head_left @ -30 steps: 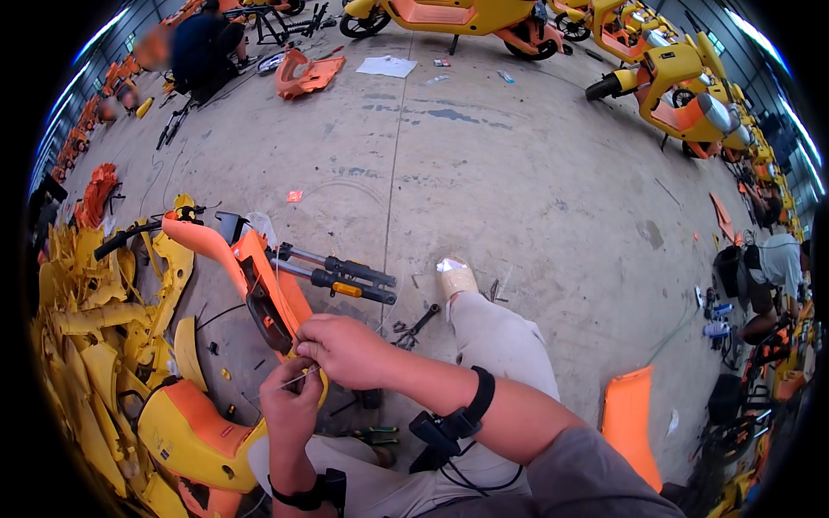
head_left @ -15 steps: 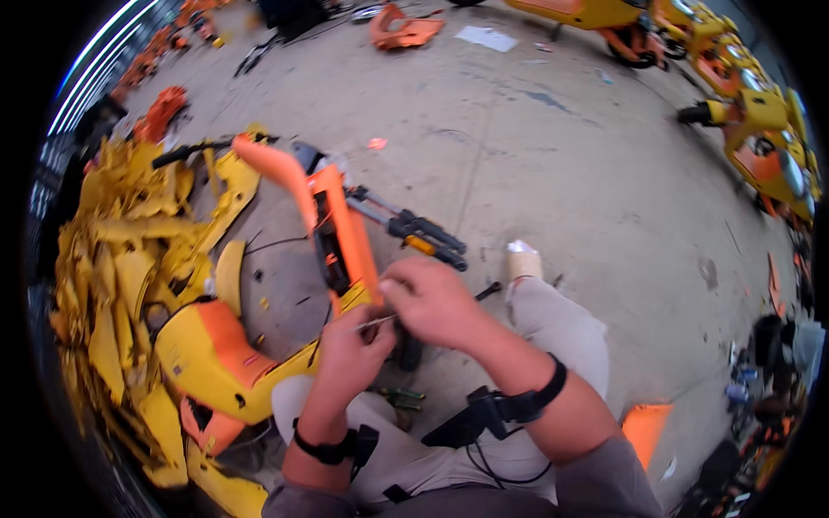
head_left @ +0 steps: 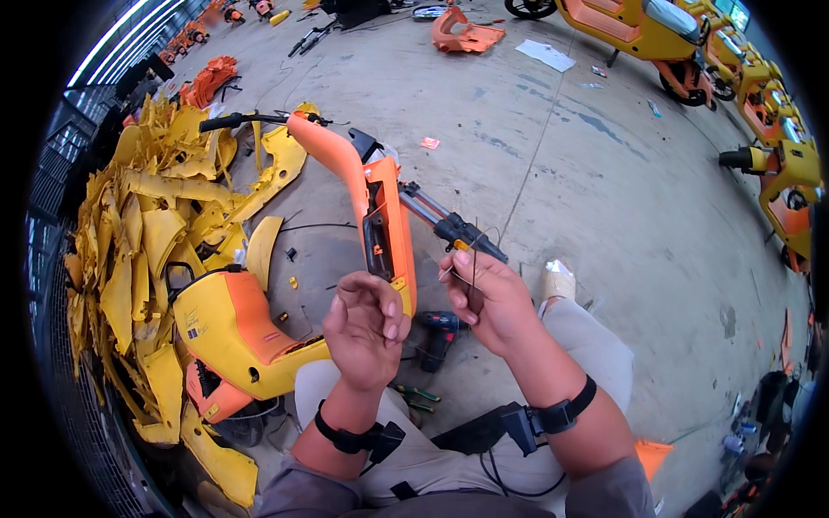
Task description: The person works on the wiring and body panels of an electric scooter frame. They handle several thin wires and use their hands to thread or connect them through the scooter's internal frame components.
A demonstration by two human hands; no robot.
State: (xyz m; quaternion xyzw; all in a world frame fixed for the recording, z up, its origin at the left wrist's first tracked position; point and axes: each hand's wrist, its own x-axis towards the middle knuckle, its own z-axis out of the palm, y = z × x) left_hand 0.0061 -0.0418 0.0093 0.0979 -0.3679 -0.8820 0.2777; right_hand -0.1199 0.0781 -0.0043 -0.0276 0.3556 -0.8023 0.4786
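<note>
My left hand [head_left: 367, 324] is raised with its palm toward me, fingers loosely curled and apart, nothing visible in it. My right hand [head_left: 484, 298] pinches a thin dark wire [head_left: 475, 259], which sticks up past the fingers. Behind the hands lies a scooter body with an orange front panel [head_left: 397, 224], handlebar [head_left: 223, 121] and yellow seat-side cover [head_left: 207, 319]. Front fork tubes [head_left: 440, 220] rest beside it on the floor. A cordless drill [head_left: 440, 332] and green-handled pliers [head_left: 419, 397] lie between my legs and the scooter.
Piled yellow panels [head_left: 151, 233] fill the left side, with orange parts [head_left: 207, 82] beyond. An orange shell [head_left: 466, 39] and white paper [head_left: 544, 56] lie farther out. Parked yellow scooters [head_left: 781, 207] line the right. My foot [head_left: 557, 281] rests right of the fork.
My hands were together at the orange panel; now they are apart, the right one moved rightward with the wire, the left opened. The view has shifted, bringing the drill into sight.
</note>
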